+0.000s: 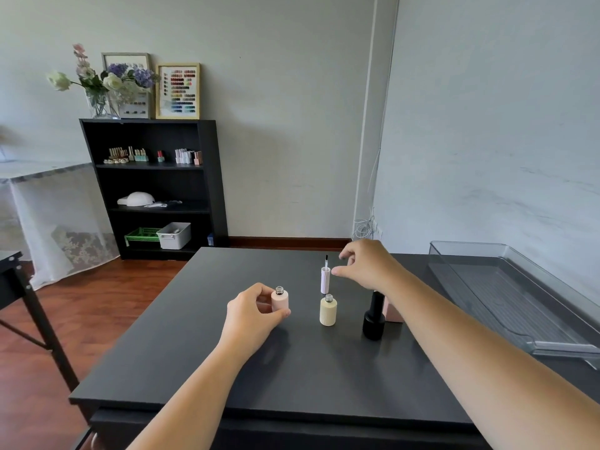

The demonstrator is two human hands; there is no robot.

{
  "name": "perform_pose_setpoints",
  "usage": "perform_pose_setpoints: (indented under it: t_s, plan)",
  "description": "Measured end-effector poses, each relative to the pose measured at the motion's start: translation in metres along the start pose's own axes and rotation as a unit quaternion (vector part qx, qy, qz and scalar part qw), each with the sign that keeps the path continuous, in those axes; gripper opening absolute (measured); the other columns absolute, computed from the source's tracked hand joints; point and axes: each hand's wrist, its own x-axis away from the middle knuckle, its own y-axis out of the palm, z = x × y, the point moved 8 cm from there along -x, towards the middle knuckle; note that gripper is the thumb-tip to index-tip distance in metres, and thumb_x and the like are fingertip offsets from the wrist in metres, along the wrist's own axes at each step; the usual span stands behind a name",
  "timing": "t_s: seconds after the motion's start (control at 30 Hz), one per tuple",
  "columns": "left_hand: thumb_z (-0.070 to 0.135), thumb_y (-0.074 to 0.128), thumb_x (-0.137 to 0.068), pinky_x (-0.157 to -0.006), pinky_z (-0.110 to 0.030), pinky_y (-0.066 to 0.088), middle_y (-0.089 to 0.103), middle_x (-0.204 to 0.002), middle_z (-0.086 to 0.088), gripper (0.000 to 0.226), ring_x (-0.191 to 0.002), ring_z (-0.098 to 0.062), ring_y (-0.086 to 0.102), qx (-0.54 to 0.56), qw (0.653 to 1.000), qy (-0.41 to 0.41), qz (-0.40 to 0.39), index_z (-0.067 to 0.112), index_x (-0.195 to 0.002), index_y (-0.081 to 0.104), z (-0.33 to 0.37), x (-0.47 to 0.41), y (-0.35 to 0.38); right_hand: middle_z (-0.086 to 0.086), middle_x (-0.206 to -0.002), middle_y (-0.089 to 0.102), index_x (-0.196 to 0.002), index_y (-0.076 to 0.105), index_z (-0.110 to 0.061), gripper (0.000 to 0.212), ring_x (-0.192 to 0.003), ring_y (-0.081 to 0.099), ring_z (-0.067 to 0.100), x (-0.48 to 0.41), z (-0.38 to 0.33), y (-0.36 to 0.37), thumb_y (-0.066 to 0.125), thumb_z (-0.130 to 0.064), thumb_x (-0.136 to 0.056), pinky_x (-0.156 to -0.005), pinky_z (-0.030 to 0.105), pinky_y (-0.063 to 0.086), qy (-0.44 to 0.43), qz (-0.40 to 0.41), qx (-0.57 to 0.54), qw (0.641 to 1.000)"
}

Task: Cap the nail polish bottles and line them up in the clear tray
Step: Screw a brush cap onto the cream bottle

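Left hand [256,315] grips the pink bottle [280,302]; right hand [367,264], fingers parted, hovers beside the brush cap [325,280]; dark bench [292,368], bookshelf [214,177] beyond.

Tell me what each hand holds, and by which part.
Left hand grips the uncapped pink bottle by its body. Right hand holds nothing; its thumb is beside the top of the upturned brush cap, contact unclear.

Matt dark table [292,378], clear glossy plastic tray [519,306], glossy black bottle [374,319]

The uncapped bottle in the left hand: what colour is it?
The bottle is pale pink; head view.
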Motion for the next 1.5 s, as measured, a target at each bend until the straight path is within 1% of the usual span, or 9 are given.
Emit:
perform_pose_setpoints:
  t_s: [0.13,0.3,0.4,0.57,0.83,1.03,1.2,1.4,1.5]
  plan:
    - [0.022,0.080,-0.071,-0.060,-0.012,0.043,0.070,-0.082,0.011,0.020,-0.076,-0.003,0.067,0.017,1.000,0.001,0.003,0.026,-0.082,0.065,-0.003,-0.005,0.000,0.019,-0.107,0.070,-0.114,0.063,-0.002,0.053,-0.096,0.067,0.033,-0.028,0.000,0.025,0.076,-0.036,-0.076,-0.085,0.038,0.052,0.030,-0.085,0.058,0.994]
    - [0.020,0.082,-0.070,-0.065,-0.011,0.048,0.072,-0.082,0.009,0.022,-0.077,-0.007,0.070,0.042,0.999,0.009,0.005,0.027,-0.081,0.064,-0.012,-0.006,0.001,0.020,-0.099,0.070,-0.105,0.069,-0.001,0.045,-0.074,0.048,0.018,-0.043,0.005,0.038,0.078,-0.032,-0.074,-0.067,0.027,0.038,0.048,-0.118,0.058,0.990]
    - [0.020,0.082,-0.069,-0.064,-0.009,0.049,0.072,-0.082,0.008,0.023,-0.073,-0.003,0.069,0.046,0.999,0.016,0.005,0.028,-0.081,0.064,-0.016,-0.007,0.003,-0.002,-0.076,0.064,-0.099,0.072,-0.005,0.036,-0.073,0.051,0.017,-0.047,0.005,0.040,0.078,-0.032,-0.075,-0.060,0.025,0.038,0.046,-0.116,0.039,0.991]
    - [0.020,0.083,-0.068,-0.064,-0.011,0.048,0.071,-0.083,0.009,0.025,-0.072,-0.003,0.069,0.040,0.999,0.021,-0.003,0.030,-0.080,0.063,-0.018,-0.008,0.004,0.009,-0.092,0.067,-0.093,0.073,-0.006,0.028,-0.073,0.052,0.020,-0.050,0.006,0.046,0.075,-0.029,-0.077,-0.065,0.028,0.039,0.040,-0.118,0.038,0.992]
    - [0.023,0.082,-0.070,-0.062,-0.009,0.045,0.070,-0.085,0.014,0.023,-0.076,-0.001,0.066,0.034,0.999,0.022,0.012,0.031,-0.080,0.063,-0.017,-0.007,0.000,0.008,-0.080,0.065,-0.074,0.067,-0.008,0.016,-0.064,0.049,0.020,-0.040,-0.006,0.020,0.074,-0.023,-0.075,-0.051,0.025,0.034,0.016,-0.056,0.016,0.998]
    - [0.025,0.080,-0.073,-0.067,-0.010,0.043,0.070,-0.088,0.015,0.021,-0.085,-0.003,0.065,0.035,0.998,0.051,0.003,0.032,-0.086,0.065,-0.005,0.000,0.001,-0.007,-0.062,0.070,-0.065,0.059,-0.015,0.008,-0.056,0.050,0.013,-0.001,-0.023,-0.011,0.064,-0.010,-0.070,-0.056,0.025,0.039,-0.036,-0.027,-0.089,0.995]
    - [0.029,0.079,-0.074,-0.068,-0.011,0.047,0.070,-0.090,0.016,0.021,-0.087,-0.002,0.064,0.056,0.995,0.074,-0.021,0.035,-0.090,0.065,0.012,0.020,0.017,-0.017,-0.057,0.067,-0.072,0.068,-0.023,0.006,-0.049,0.053,-0.004,0.042,-0.024,-0.036,0.068,-0.022,-0.078,-0.052,0.008,0.042,-0.089,0.030,-0.158,0.983]
    - [0.024,0.078,-0.075,-0.070,-0.013,0.054,0.071,-0.088,0.021,0.024,-0.084,0.003,0.065,0.092,0.989,0.102,-0.060,0.039,-0.089,0.066,0.032,0.043,0.037,0.004,-0.070,0.065,-0.085,0.071,-0.036,0.016,-0.060,0.047,0.005,0.082,0.003,-0.019,0.056,-0.041,-0.090,-0.067,0.027,0.046,-0.075,-0.005,-0.160,0.984]
    - [0.021,0.079,-0.075,-0.071,-0.013,0.054,0.070,-0.089,0.021,0.027,-0.085,0.003,0.064,0.078,0.990,0.103,-0.065,0.040,-0.087,0.065,0.031,0.048,0.040,-0.004,-0.079,0.072,-0.082,0.067,-0.053,0.022,-0.088,0.052,-0.005,0.100,0.013,-0.007,0.050,-0.042,-0.092,-0.081,0.005,0.033,-0.050,-0.008,-0.161,0.986]
